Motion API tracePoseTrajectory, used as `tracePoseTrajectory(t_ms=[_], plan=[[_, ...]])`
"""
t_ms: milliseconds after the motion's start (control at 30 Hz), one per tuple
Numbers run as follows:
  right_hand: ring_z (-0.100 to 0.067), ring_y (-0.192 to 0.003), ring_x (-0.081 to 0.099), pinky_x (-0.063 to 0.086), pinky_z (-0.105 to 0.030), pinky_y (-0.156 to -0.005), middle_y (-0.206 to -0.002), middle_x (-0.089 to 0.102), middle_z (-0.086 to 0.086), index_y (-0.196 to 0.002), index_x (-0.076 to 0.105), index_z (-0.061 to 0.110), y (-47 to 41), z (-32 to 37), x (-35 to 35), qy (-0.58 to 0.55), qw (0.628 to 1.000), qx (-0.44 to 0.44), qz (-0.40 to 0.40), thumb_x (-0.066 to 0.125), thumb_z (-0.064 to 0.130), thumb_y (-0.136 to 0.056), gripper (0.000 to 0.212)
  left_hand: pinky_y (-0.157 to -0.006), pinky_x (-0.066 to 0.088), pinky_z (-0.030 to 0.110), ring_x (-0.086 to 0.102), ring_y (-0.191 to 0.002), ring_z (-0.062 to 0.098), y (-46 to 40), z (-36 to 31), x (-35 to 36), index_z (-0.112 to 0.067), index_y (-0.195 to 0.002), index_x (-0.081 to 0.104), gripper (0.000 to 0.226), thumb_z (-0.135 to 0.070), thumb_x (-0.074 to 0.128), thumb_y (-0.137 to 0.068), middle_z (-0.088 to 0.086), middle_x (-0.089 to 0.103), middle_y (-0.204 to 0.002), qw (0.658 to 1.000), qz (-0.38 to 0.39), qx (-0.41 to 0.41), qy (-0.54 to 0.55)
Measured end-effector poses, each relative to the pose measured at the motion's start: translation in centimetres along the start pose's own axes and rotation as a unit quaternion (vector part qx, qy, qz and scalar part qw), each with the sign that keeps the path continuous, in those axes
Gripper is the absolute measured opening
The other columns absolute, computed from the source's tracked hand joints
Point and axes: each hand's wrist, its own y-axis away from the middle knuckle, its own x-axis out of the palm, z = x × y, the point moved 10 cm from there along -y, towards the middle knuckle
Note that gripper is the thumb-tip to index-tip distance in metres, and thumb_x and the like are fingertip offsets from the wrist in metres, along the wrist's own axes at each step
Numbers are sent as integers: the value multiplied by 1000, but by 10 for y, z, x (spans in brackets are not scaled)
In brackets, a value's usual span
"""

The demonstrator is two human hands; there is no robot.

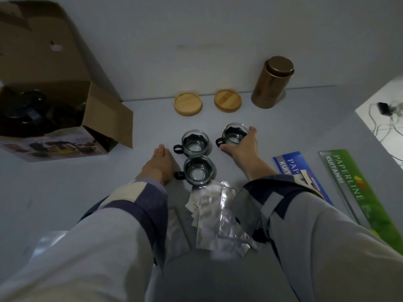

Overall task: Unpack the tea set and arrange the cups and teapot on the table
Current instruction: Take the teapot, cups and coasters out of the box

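Three glass cups with black handles stand on the grey table (pixel 65 192). My right hand (pixel 241 144) grips the far right cup (pixel 234 134) by its rim and side. The middle cup (pixel 195 142) stands free. The near cup (pixel 199 170) sits right next to my left hand (pixel 158 166), which rests flat on the table with its fingers together and its thumb beside the cup's handle. An open cardboard box (pixel 50 83) at the far left holds a dark teapot (pixel 26 112).
Two round bamboo coasters (pixel 188 104) (pixel 227 100) and a bronze canister (pixel 272 82) stand by the wall. Silver foil wrappers (pixel 218 216) lie between my forearms. Blue (pixel 292 164) and green (pixel 357 188) receipt books lie at the right. Cables (pixel 388 112) sit on the floor past the table's right edge.
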Motion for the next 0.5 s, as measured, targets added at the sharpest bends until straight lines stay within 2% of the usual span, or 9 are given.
tracePoseTrajectory(t_ms=[100,167,233,300,400,500], plan=[[-31,-146,14,21,-47,-118,-159,11,-14,-151,-11,14,6,13,-6,50,998,10,36,84,21,-64,129,-118,22,42,14,-146,30,-6,-1,-5,2,-150,9,78,-13,57,-92,15,1,-159,1000,10,12,-26],[-31,-148,4,14,-46,-120,-160,2,-14,-150,-15,11,9,32,-15,112,993,-4,42,77,17,-73,121,-113,30,44,32,-138,34,-9,2,-17,3,-146,25,59,-11,50,-94,19,23,-152,998,23,23,-50],[-31,-148,1,10,-45,-121,-160,0,-14,-151,-12,8,13,61,-21,173,983,-32,44,69,16,-80,108,-110,34,42,39,-133,35,-8,10,-41,5,-141,34,50,-5,45,-94,21,33,-146,998,5,31,-49],[-33,-146,7,14,-44,-120,-157,9,-16,-151,-3,5,22,94,-21,207,975,-68,38,63,14,-82,96,-107,38,39,43,-128,34,-6,24,-71,5,-137,39,47,-2,47,-91,19,37,-141,998,-34,40,-37],[-34,-138,29,30,-37,-113,-149,29,-19,-147,16,-2,44,146,-1,254,957,-134,43,63,15,-82,82,-98,41,38,48,-122,34,4,48,-114,5,-129,45,37,-5,47,-94,21,43,-135,994,-93,47,-44],[-32,-139,31,32,-35,-111,-151,30,-18,-151,8,1,70,186,38,261,946,-171,87,62,21,-86,87,-97,44,43,53,-115,37,14,83,-147,2,-122,53,33,-9,53,-91,21,51,-129,991,-130,36,-24]])
